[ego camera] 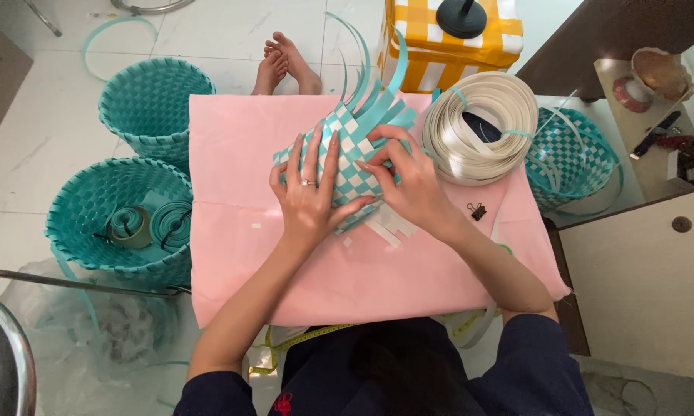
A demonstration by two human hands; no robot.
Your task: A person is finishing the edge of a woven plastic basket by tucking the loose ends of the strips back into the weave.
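A half-woven basket (pixel 345 146) of teal and white plastic strips lies tilted on a pink cloth (pixel 231 231), loose strip ends fanning up at its far side. My left hand (pixel 310 192) lies flat on its near side, fingers spread, with a ring on one finger. My right hand (pixel 408 177) pinches a strip at the basket's right edge. White strip ends stick out beneath the basket towards me.
A coil of cream strip (pixel 481 127) sits right of the basket, beside a black binder clip (pixel 477 210). Teal woven baskets (pixel 156 100) (pixel 120 223) stand on the floor at left, another (pixel 574 158) at right. A yellow-and-white woven box (pixel 451 38) stands beyond. Bare feet (pixel 285 65) rest on the floor.
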